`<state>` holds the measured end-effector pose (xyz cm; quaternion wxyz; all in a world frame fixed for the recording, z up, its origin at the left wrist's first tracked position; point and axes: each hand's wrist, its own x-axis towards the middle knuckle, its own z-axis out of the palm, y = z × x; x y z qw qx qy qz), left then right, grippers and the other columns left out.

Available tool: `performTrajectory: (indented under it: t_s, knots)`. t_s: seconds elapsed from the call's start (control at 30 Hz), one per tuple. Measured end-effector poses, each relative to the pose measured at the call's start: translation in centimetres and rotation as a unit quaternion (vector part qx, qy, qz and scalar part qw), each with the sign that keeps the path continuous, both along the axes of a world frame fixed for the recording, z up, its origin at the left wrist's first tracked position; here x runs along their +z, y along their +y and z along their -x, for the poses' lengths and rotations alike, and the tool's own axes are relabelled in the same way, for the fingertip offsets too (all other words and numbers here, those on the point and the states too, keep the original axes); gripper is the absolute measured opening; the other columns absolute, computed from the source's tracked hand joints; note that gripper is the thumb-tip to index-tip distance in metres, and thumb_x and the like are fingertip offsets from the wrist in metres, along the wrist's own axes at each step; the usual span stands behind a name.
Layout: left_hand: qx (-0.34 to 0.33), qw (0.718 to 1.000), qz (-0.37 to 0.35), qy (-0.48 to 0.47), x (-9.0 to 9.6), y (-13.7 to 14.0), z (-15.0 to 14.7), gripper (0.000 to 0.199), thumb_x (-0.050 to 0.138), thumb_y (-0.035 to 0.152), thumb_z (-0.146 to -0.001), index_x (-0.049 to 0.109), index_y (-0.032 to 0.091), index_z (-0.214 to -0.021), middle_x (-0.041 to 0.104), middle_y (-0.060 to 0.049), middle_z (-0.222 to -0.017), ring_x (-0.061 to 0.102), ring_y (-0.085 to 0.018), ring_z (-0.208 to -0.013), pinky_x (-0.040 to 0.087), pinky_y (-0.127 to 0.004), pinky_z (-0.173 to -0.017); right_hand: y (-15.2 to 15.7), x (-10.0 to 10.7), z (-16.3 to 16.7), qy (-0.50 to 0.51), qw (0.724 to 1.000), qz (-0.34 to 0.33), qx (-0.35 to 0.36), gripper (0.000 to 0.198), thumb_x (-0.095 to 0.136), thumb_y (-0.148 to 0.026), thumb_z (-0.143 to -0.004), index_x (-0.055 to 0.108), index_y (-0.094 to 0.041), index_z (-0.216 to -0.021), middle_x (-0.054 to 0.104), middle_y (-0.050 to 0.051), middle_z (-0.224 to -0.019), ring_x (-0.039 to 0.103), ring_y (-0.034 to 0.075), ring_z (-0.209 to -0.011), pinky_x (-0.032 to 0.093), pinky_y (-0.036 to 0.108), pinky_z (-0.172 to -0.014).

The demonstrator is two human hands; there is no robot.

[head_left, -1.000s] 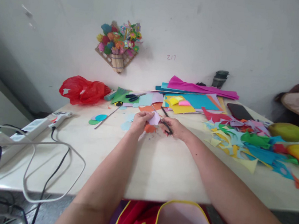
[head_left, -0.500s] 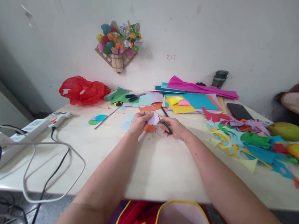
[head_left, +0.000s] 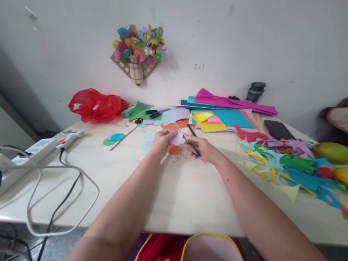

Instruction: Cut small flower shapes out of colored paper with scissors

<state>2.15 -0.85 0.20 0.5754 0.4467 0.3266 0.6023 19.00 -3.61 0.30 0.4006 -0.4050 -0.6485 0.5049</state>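
Pinched in my left hand (head_left: 163,139) is a small piece of lilac paper (head_left: 177,138). My right hand (head_left: 203,148) is closed round the dark handles of a pair of scissors (head_left: 194,148), whose blades point at the paper's right edge. Whether the blades touch the paper is too small to tell. Under the held paper an orange paper piece (head_left: 174,149) lies on the table among tiny scraps. Pale blue paper circles (head_left: 146,145) lie just left of my left hand. Behind the scissors rests a dark thin stick (head_left: 191,130).
Paper scraps (head_left: 288,162) and a phone (head_left: 278,129) lie on the right, paper sheets (head_left: 236,118) at the back. A red plastic bag (head_left: 98,105), blue and green circles (head_left: 117,137) and a power strip (head_left: 12,165) with loose cables occupy the left.
The lilac paper has tilted slightly and shifted a little to the left, and the scissors have moved slightly with it. Both arms stay nearly where they were.
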Motion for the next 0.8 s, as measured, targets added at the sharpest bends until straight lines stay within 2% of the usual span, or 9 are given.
performTrajectory:
  t_s: [0.37, 0.63, 0.8]
  knots:
    - [0.009, 1.0, -0.005, 0.015, -0.02, 0.09, 0.09, 0.034, 0.081, 0.036, -0.05, 0.057, 0.015, -0.06, 0.058, -0.001, -0.054, 0.052, -0.01, -0.049, 0.035, -0.023, -0.048, 0.24, -0.15, -0.07, 0.005, 1.0, 0.015, -0.008, 0.024, 0.074, -0.034, -0.068, 0.06, -0.016, -0.076, 0.049, -0.005, -0.045, 0.042, 0.008, -0.037, 0.035, 0.02, -0.034]
    - [0.004, 0.999, -0.027, 0.038, -0.54, 0.58, 0.28, 0.038, 0.081, 0.042, -0.052, 0.056, 0.015, -0.063, 0.058, 0.0, -0.054, 0.052, -0.01, -0.048, 0.034, -0.022, -0.047, -0.11, 0.32, 0.07, 0.015, 0.999, 0.032, -0.022, 0.015, 0.07, -0.025, -0.069, 0.059, -0.016, -0.072, 0.05, -0.004, -0.045, 0.042, 0.008, -0.037, 0.033, 0.02, -0.032]
    - [-0.008, 0.998, -0.038, 0.05, -0.38, 0.4, 0.26, 0.039, 0.081, 0.044, -0.054, 0.057, 0.014, -0.064, 0.06, -0.002, -0.056, 0.054, -0.011, -0.05, 0.035, -0.022, -0.047, 0.12, -0.06, -0.11, 0.035, 0.999, 0.031, -0.012, 0.014, 0.069, -0.024, -0.067, 0.06, -0.016, -0.074, 0.054, -0.003, -0.051, 0.048, 0.009, -0.041, 0.035, 0.02, -0.033]
